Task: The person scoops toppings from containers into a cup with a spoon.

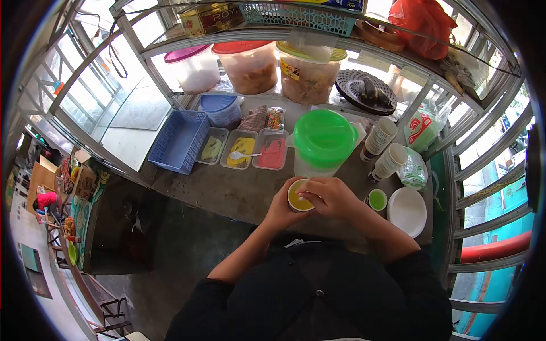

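My left hand [278,208] is wrapped around a paper cup [294,200] with yellow contents, at the front edge of the counter. Over the cup's mouth, my right hand [331,196] has its fingers pinched together and dipping toward the yellow contents. A small pale bit shows at those fingertips, too small to name. Just behind the cup stands a clear pitcher with a green lid [324,138]. To the right of my right hand is another cup [376,199] with green inside.
Plastic tubs of green [211,149], yellow [245,144] and pink paste [271,153] sit left of the pitcher, a white spoon [242,155] across two. A blue basket [180,140] stands farther left. Stacked paper cups [389,161] and a white bowl [407,211] are at right.
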The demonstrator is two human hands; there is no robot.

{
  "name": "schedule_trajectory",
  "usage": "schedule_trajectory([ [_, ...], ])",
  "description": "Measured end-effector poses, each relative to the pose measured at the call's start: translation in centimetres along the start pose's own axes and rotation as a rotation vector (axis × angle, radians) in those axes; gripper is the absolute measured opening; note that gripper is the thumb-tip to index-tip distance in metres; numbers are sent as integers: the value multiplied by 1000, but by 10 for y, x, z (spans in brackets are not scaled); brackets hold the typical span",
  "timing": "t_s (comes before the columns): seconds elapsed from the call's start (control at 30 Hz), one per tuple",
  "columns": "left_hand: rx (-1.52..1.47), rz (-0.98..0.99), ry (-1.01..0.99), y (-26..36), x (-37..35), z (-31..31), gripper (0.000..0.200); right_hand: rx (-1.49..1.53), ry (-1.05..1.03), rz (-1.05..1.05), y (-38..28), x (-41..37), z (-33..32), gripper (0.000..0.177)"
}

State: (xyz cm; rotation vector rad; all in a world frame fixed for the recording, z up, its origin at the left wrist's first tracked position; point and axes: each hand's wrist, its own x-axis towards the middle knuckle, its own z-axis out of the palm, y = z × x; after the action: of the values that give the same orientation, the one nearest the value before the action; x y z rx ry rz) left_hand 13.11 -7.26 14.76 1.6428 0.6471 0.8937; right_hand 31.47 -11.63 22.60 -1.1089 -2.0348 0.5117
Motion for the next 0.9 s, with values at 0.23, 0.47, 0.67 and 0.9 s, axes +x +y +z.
schedule_trajectory([
  [0.23, 8, -6, 8, 11, 4, -3, 80, -23, -30, 57, 4, 0, -10, 19],
  [0.47, 26, 3, -31, 5, 5, -5, 81, 15, 31, -5, 0, 4, 2, 12],
  [0.67, 79, -16, -44, 10, 5, -5, 83, -42, 36, -24, 5, 9, -6, 13],
  [0.9, 65, 66, -50, 9, 3, -4, 83, 60, -34, 23, 2, 4, 4, 20],
])
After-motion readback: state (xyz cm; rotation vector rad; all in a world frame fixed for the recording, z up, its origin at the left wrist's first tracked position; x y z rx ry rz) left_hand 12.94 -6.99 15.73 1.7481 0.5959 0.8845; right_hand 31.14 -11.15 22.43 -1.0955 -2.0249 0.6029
